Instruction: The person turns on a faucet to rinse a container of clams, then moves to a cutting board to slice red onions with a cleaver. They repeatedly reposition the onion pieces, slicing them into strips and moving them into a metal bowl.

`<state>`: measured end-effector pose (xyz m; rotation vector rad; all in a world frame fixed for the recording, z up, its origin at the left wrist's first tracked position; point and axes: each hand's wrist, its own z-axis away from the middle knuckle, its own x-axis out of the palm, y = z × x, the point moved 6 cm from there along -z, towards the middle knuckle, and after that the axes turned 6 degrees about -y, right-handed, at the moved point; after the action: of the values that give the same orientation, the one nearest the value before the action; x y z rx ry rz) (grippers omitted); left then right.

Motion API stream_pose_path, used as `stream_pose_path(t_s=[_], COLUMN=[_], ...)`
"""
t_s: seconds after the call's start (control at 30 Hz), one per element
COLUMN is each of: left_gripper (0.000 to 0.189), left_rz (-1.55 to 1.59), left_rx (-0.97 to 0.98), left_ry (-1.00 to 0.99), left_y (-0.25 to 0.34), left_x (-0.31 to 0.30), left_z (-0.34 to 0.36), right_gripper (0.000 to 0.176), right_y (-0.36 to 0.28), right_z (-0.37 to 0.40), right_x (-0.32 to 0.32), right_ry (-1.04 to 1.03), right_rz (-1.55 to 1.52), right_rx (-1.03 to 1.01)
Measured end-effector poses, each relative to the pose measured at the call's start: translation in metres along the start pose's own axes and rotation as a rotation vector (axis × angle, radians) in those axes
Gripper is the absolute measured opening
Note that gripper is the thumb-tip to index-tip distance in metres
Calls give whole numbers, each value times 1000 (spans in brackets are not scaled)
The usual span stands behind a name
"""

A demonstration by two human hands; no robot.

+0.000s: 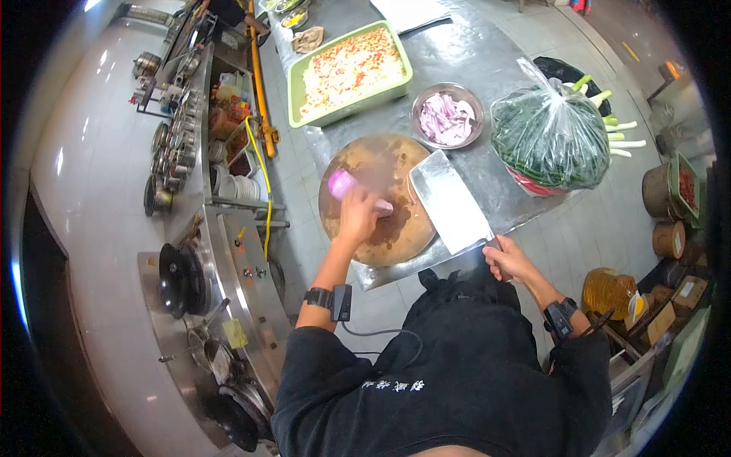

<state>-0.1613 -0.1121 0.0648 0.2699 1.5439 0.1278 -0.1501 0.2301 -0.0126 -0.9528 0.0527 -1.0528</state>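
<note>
- The left hand [359,217] is over the round, brown wooden chopping board [403,238], which sits at the near left corner of the grey metal counter [525,34].
- Its fingers touch a glossy purple onion piece [343,184] on the board's left half; a smaller pale-pink onion piece [383,207] shows just beside the fingertips. How firmly the fingers close on either piece, I cannot tell.
- The right hand [509,259] is wrapped around the dark handle of a broad, rectangular steel cleaver [451,204], just outside the counter's near edge.
- The cleaver's blade lies flat side up, slanting over the near edge, with its far end overlapping the board's right rim.
- Beyond the blade is a round, shiny metal bowl [479,122] of sliced purple onion [445,119].
- Toward the counter's left edge, behind the board, stands a rectangular, light-green plastic tub [350,113] of chopped white and orange-red food [354,68].
- A clear plastic bag [548,141] bulging with dark-green leaves is by the counter's right edge.
</note>
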Motion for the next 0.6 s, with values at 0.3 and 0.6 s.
stream_pose_path(t_s=[0.3, 0.6], left_gripper=[37, 41], left_rz=[76, 166], left_rx=[-114, -289], left_ry=[38, -57], left_y=[34, -8], left_x=[27, 41], left_z=[84, 60], right_gripper=[22, 29], right_y=[-60, -71], right_z=[27, 14], right_x=[30, 53], right_ry=[-15, -128], right_rz=[596, 1019], right_rx=[-222, -271])
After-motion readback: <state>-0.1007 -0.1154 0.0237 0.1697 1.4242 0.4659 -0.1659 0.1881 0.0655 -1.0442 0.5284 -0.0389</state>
